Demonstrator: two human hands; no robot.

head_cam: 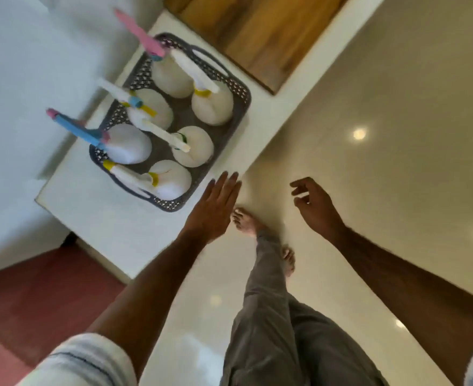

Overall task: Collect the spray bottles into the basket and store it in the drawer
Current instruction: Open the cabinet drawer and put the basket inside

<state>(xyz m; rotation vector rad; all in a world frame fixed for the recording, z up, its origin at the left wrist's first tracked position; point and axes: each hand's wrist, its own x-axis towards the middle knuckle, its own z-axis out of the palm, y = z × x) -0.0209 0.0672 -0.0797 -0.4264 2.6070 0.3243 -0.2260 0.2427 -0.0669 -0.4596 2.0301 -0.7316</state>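
Observation:
A dark grey perforated basket [240, 98] stands on a white counter [112, 218], filled with several white spray bottles. Their nozzles differ: one pink [140, 32], one blue with a pink tip [76, 129], others white with yellow collars [201, 91]. My left hand [213, 207] reaches flat with fingers together, just off the basket's near right corner, touching nothing. Out to the right my right hand [316, 207] hovers over the floor with fingers loosely curled and apart, holding nothing.
A wooden panel [257, 26] lies at the counter's far end. White wall runs along the left. Glossy beige floor [397, 135] spreads to the right, a reddish floor area [34, 302] at lower left. My legs and bare feet [246, 221] stand by the counter edge.

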